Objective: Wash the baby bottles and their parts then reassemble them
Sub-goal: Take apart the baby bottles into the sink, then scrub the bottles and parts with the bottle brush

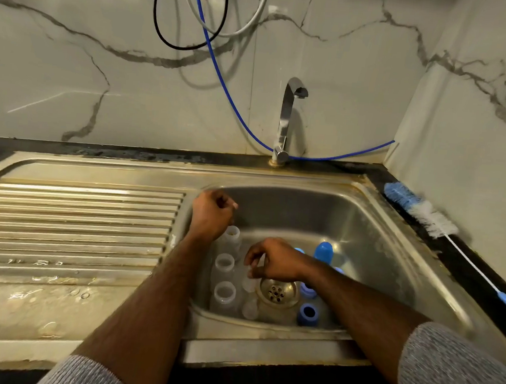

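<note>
standing in the sink (379,233): three clear bottles (224,295); left hand (211,215) fingers curled empty, right hand (276,259) unclear.

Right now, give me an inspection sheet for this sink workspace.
Surface: steel sink, wet drainboard.
Job's things: three clear bottles upright along basin's left; blue rings and cap right of drain.
Clutter: bottle brush on the right counter.
Hands: left hand curled, contents unclear; right hand pinching a small clear part.
Cables: blue hose, black and grey cables on wall.
Surroundings: tap, no water seen running; marble wall.
</note>
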